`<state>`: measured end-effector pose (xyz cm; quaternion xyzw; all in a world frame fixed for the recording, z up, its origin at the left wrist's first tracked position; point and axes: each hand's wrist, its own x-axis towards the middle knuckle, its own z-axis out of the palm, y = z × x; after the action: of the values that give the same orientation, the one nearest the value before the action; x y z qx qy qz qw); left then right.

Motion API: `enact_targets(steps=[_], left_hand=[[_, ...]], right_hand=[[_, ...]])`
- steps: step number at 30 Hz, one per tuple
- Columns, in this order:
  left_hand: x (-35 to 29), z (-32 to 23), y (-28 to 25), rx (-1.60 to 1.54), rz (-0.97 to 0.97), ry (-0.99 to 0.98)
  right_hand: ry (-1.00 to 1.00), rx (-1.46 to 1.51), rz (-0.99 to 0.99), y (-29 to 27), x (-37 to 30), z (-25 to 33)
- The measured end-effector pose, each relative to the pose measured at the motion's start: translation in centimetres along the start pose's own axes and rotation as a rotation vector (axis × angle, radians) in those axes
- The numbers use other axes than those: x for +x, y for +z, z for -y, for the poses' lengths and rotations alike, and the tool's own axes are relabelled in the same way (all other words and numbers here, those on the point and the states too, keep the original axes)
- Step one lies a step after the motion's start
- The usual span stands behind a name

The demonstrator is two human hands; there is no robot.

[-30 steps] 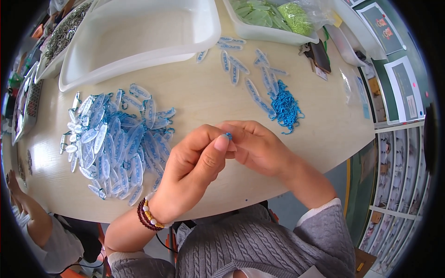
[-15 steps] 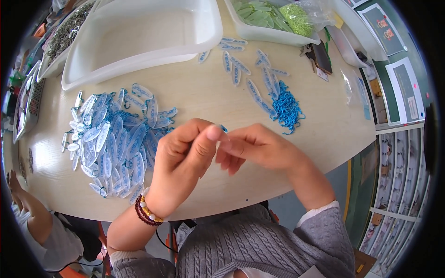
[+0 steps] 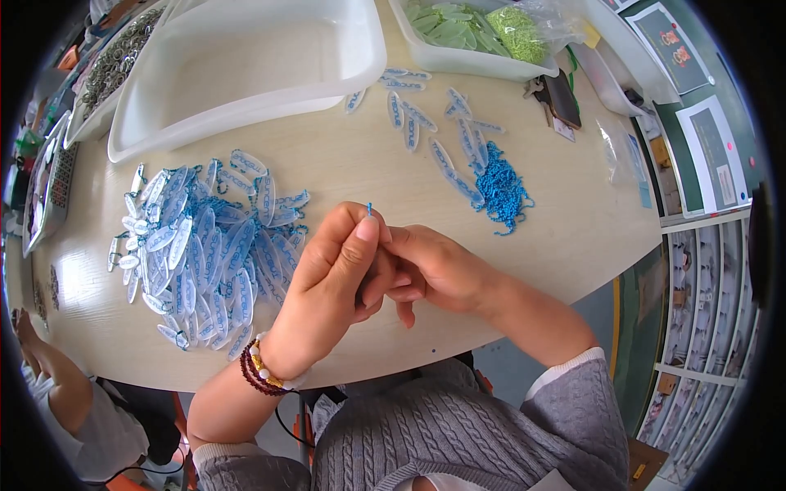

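My left hand (image 3: 323, 282) is closed in a pinch, and the tip of a blue ball chain (image 3: 369, 209) sticks up between its thumb and index finger. The rest of that chain is hidden in the fingers. Pressed against it is my right hand (image 3: 446, 266), its thumb and fingers closed together; whatever they hold is covered. To the left lies a large heap of clear oval tags with blue lettering (image 3: 201, 254), many with blue chains on them. Loose oval tags (image 3: 412, 117) lie beyond my hands, beside a pile of blue ball chains (image 3: 501, 190).
A large white bin (image 3: 246, 110) stands at the far left, next to a tray of metal rings (image 3: 123, 53). Another white bin (image 3: 483, 68) holds green tags and green chains. Keys with a dark holder (image 3: 562, 100) lie at the far right. Another person's arm (image 3: 53, 372) is at lower left.
My right hand has moved left and closed in against my left hand. The blue chain's end now stands upright above my left thumb. The view has shifted slightly.
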<state>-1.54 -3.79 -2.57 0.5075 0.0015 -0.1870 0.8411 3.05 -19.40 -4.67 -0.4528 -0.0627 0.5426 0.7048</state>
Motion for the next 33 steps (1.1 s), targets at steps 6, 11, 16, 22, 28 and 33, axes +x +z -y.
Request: enact_targets(steps=[6,11,16,22,28,33], left_hand=[[-0.3,0.1,0.5,0.093,0.011,0.059],[-0.1,-0.1,0.5,0.112,0.002,0.037],[-0.1,-0.2,0.6,0.073,-0.004,0.008],[0.3,0.5,-0.8,-0.028,-0.031,0.166],[0.2,0.5,-0.7,-0.004,0.045,0.171],[0.0,0.4,-0.9,0.005,0.094,0.076]], right_hand=[[-0.072,-0.083,-0.063,0.4,-0.2,0.9],[-0.182,0.227,-0.155,0.6,0.0,-0.1],[-0.212,0.291,0.070,-0.3,0.2,-0.1],[-0.402,0.429,-0.127,0.2,0.1,-0.2],[-0.552,0.313,-0.101,0.1,-0.3,0.0],[-0.688,-0.097,-0.206,0.8,-1.3,0.8]])
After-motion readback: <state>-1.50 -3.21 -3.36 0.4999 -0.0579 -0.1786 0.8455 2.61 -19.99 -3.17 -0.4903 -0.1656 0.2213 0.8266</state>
